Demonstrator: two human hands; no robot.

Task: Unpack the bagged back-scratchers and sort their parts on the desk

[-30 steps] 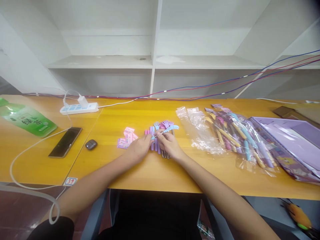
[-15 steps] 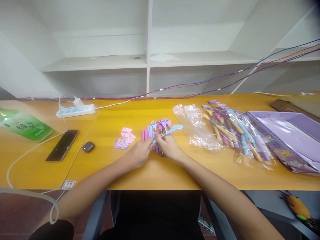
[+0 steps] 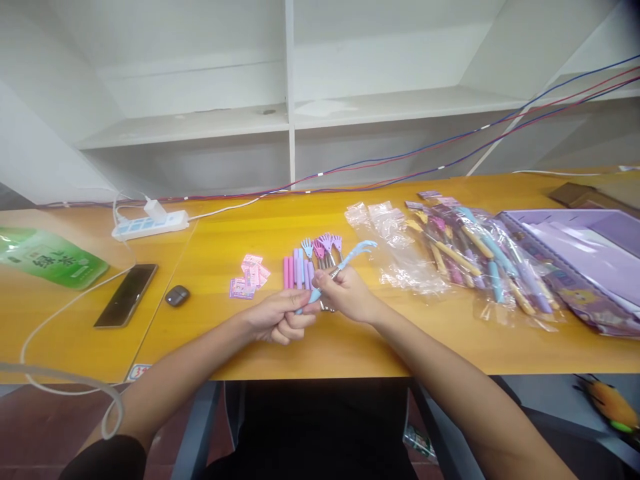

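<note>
A light-blue back scratcher (image 3: 356, 251) with a hand-shaped head slants up to the right between my two hands. My left hand (image 3: 283, 316) is closed on its blue handle. Higher up, my right hand (image 3: 349, 293) pinches the metal rod below the head. Just behind them on the table lie several pink, purple and blue handles (image 3: 295, 270) in a row. Beside these are several scratcher heads (image 3: 325, 245) in blue, pink and purple, with metal rods partly hidden by my right hand. Small pink printed cards (image 3: 254, 273) lie to the left.
Bagged back scratchers (image 3: 480, 253) and clear plastic bags (image 3: 400, 253) lie to the right, near a purple bin (image 3: 575, 223). Leftward are a dark earbud case (image 3: 177, 295), a phone (image 3: 126, 295), a green pouch (image 3: 53, 259), a power strip (image 3: 150, 225) and a loose white cable.
Both hands have come slightly nearer to me with the blue back scratcher, which now tilts more steeply. The left hand has turned, so its curled fingers show.
</note>
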